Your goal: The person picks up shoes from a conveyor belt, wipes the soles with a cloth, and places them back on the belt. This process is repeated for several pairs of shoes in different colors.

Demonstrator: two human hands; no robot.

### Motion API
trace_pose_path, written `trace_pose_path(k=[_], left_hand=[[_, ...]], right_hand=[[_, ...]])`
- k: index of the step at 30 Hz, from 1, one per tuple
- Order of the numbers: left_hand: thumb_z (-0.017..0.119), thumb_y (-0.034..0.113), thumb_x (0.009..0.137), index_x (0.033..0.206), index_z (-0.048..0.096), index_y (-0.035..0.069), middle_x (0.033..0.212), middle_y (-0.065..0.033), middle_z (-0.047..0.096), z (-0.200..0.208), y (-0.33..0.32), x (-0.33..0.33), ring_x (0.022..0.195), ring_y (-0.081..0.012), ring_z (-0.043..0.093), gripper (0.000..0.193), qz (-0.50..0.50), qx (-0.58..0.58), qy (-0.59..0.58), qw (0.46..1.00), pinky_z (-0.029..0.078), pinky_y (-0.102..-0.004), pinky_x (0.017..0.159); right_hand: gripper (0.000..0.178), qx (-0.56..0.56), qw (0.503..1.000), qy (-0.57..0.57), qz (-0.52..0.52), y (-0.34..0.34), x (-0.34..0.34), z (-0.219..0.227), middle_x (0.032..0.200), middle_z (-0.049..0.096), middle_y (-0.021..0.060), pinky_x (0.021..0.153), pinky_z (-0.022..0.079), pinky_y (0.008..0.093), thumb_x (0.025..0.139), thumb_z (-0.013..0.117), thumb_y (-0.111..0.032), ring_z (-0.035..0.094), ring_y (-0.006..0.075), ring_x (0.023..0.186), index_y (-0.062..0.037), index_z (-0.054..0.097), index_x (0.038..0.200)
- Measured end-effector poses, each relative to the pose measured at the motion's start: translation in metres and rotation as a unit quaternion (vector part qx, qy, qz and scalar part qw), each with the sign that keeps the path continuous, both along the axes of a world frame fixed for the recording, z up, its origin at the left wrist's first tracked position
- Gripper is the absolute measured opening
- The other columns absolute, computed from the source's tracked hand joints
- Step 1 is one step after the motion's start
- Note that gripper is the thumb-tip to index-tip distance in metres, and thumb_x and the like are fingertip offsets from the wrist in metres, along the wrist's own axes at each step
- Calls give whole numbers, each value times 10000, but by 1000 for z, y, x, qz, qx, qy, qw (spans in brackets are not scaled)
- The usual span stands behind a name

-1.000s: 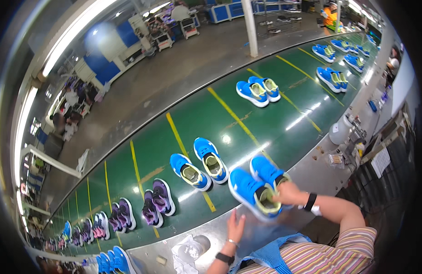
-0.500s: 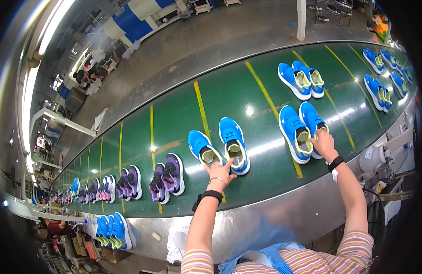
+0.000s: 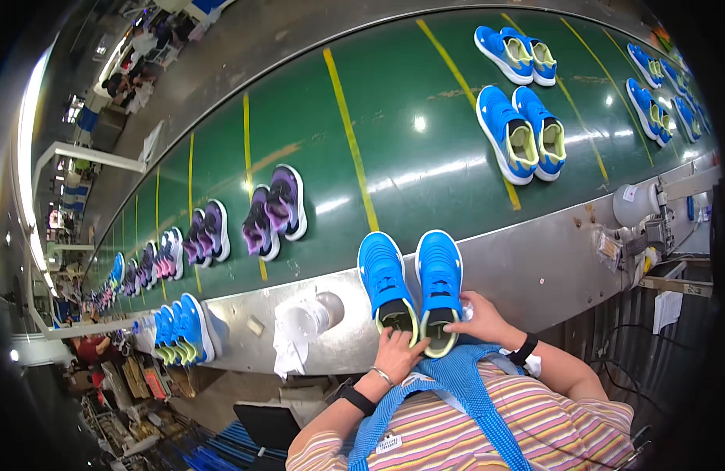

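A pair of blue sneakers with white soles and pale green linings is close to me at the metal edge, toes pointing away. On the left sneaker point(image 3: 382, 267), my left hand point(image 3: 395, 357) is closed at the heel, its fingertips at the collar. My right hand point(image 3: 486, 320) pinches the heel side of the right sneaker point(image 3: 439, 267), thumb at the opening. The two sneakers are side by side with a narrow gap at the toes. Beyond them, another blue pair point(image 3: 504, 125) rests on the green conveyor belt point(image 3: 409, 196).
Purple and black sneakers point(image 3: 285, 200) stand on the belt to the left. Several blue sneakers point(image 3: 191, 330) are lined up on the metal ledge point(image 3: 527, 275), near a white container point(image 3: 304, 318) and cloth. More blue pairs point(image 3: 645, 110) sit far right, beyond a white cylindrical fixture point(image 3: 635, 206).
Both sneakers of the nearer pair have come off the belt toward me. My right hand has left the other blue pair and now grips the right sneaker of this one.
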State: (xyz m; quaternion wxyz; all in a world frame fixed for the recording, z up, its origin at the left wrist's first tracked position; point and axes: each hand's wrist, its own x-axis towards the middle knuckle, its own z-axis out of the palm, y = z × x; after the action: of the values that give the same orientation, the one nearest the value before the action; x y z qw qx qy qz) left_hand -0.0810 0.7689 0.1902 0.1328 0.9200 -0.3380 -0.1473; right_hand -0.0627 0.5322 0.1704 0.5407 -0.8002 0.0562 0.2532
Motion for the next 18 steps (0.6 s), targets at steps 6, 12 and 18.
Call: trace_pose_path(k=[6,12,18], left_hand=[[660,183,655,1116,465,31,978,-147,510,-26,35,-25,923,-312,484,524,483,-268,79,830,392,-399,807],[502,-19,657,1066,480,-58,948,-158,569,-98,67,-8,811,-274,582,411,504,-378,412,658,483,-331,720],[477,-6,759,1155,459,-25,1065,-128,566,-72,81,-7,934,-237,575,397,474,-461,569,490,476,-327,791]], right_hand=[[785,-69,997,19,-36,22,-39,-32,1058,470,242,889,382,391,611,707,-282,483,357,990,32,359,1241],[465,161,971,84,-156,28,-38,-33,970,579,123,791,433,307,677,506,-65,554,201,894,27,478,1133],[378,256,930,206,-165,23,-28,3,989,581,110,770,461,308,707,456,-39,578,210,870,34,507,1074]])
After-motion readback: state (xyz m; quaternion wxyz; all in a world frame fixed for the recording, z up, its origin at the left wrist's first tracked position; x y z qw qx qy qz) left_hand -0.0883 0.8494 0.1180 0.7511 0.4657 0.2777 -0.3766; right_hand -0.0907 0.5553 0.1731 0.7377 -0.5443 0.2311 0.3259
